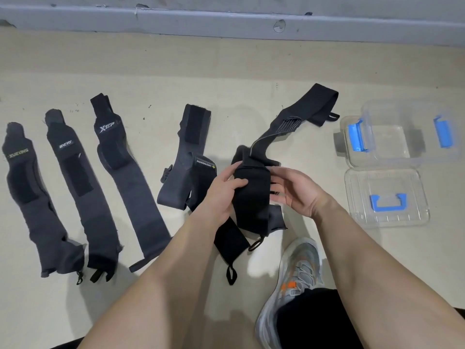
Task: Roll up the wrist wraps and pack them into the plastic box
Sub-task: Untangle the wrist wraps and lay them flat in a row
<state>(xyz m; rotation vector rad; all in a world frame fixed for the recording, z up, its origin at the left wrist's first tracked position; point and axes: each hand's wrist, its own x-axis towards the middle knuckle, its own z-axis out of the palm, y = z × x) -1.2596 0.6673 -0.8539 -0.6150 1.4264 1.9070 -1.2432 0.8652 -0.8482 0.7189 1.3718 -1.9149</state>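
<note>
**Black wrist wrap [251, 195] held over a pale floor [226, 71]**

Four dark wraps [75, 177] are laid in a row on the scuffed beige floor, bounded beyond by a grey wall base [226, 23]. The wrist wrap is pinched by the left hand [221, 190] and touched at its right edge by the right hand's [299, 192] nearly straight fingers [278, 191]. The clear plastic box [407, 157] is set open at far right, its lid [387, 215] just nearer.

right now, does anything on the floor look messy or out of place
Yes: the left wraps lie straight, but the middle wraps are twisted and overlapping in a heap. The plastic box stands empty, its lid off beside it.
</note>
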